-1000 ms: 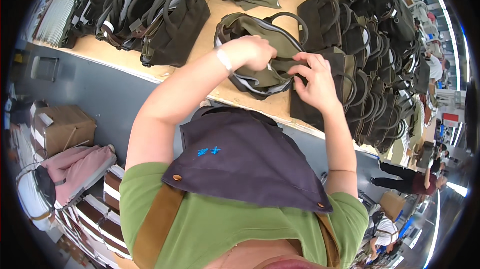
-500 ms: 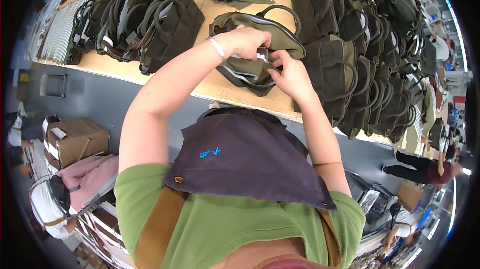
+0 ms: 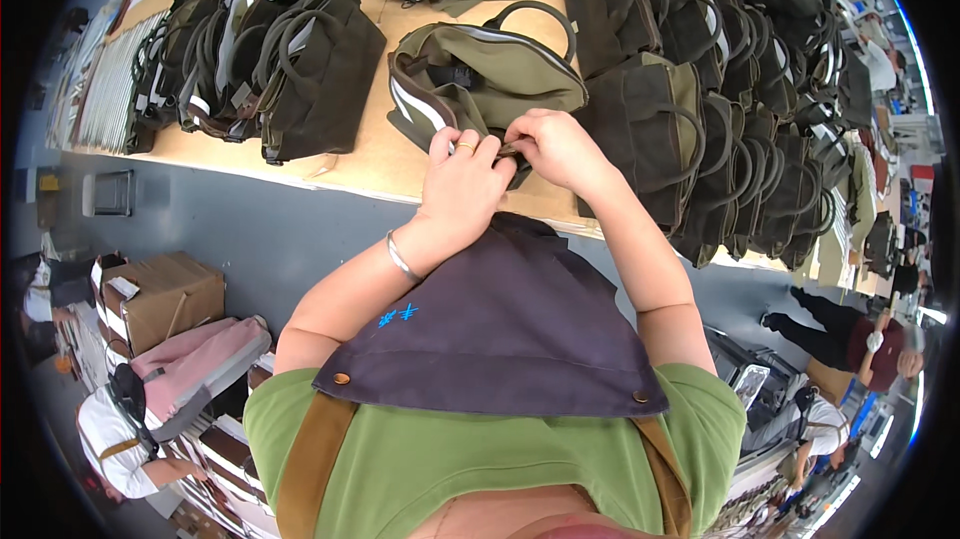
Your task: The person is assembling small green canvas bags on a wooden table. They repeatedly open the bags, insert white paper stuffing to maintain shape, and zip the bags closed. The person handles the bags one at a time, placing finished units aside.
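Olive bag [image 3: 480, 79] lies open on the wooden table [image 3: 370, 154], between dark bag stacks [image 3: 270, 59]. Left hand [image 3: 462, 187] and right hand [image 3: 555, 147] meet at its near edge, fingers pressed together pinching a small dark piece there.

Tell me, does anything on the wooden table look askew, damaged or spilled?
Nothing is spilled or visibly damaged. Only the olive-green canvas bag lies open on its side on the wooden table, unlike the dark bags packed in rows. The left hand and right hand pinch its near edge.
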Motion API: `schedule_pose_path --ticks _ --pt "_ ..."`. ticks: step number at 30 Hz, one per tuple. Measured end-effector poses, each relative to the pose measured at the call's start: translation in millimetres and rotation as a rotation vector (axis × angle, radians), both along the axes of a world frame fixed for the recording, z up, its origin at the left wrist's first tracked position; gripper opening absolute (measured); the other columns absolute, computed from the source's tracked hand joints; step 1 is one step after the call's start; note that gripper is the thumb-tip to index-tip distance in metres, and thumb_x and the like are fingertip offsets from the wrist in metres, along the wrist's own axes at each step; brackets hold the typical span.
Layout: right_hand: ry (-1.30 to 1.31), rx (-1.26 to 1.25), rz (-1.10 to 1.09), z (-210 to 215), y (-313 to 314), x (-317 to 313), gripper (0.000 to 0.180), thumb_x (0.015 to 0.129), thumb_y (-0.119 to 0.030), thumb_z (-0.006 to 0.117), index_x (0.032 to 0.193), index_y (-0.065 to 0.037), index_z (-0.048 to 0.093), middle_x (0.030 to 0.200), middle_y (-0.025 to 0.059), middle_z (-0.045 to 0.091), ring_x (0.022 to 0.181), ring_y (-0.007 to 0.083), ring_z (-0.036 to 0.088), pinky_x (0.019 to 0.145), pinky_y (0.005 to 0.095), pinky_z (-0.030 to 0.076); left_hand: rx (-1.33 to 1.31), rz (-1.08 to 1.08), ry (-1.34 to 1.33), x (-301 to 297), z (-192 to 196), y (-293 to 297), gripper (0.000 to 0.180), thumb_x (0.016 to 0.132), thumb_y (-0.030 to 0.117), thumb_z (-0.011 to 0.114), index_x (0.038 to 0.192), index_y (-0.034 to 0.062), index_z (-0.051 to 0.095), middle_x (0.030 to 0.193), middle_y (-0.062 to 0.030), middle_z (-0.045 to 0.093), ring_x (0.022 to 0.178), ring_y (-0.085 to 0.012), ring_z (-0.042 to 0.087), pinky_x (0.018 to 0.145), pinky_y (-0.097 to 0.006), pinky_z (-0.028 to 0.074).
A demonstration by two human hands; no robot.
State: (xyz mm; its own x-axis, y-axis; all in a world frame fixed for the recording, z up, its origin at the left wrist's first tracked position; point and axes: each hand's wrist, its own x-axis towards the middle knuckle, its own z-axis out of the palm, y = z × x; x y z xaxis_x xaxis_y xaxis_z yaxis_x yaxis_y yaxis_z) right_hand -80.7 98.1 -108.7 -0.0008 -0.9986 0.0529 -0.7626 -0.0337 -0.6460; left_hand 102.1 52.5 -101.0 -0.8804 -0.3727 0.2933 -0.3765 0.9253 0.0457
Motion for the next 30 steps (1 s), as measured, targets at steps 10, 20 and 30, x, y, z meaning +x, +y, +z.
schedule_pose_path --ticks 10,20,30 --pt "-0.256 0.145 0.194 101.1 -18.9 -13.7 0.012 0.083 -0.01 0.068 0.093 -0.003 0.071 0.081 0.0103 0.07 0.077 0.021 0.067 0.072 0.0323 0.052 0.332 -0.176 0.015 5.5 113.0 -69.1 0.019 0.07 0.021 0.08 0.077 0.0082 0.069 0.089 0.0021 0.062 0.089 -0.0179 0.055 0.094 -0.04 0.028" --pt "-0.193 0.124 0.242 104.2 -25.9 -10.3 0.014 0.083 -0.007 0.066 0.095 -0.002 0.072 0.087 0.0124 0.072 0.082 0.0265 0.068 0.075 0.0359 0.052 0.331 -0.194 0.042 7.8 104.2 -82.9 0.025 0.071 0.027 0.081 0.082 0.0067 0.07 0.094 0.0008 0.061 0.095 -0.0189 0.054 0.097 -0.04 0.025" --pt "-0.178 0.121 0.249 109.0 -25.8 -3.2 0.014 0.084 -0.006 0.065 0.095 -0.002 0.072 0.089 0.0129 0.072 0.085 0.0286 0.068 0.077 0.0368 0.052 0.343 -0.193 0.03 11.2 104.1 -85.8 0.025 0.072 0.026 0.08 0.081 0.0057 0.069 0.094 0.0011 0.061 0.098 -0.0189 0.053 0.099 -0.04 0.024"
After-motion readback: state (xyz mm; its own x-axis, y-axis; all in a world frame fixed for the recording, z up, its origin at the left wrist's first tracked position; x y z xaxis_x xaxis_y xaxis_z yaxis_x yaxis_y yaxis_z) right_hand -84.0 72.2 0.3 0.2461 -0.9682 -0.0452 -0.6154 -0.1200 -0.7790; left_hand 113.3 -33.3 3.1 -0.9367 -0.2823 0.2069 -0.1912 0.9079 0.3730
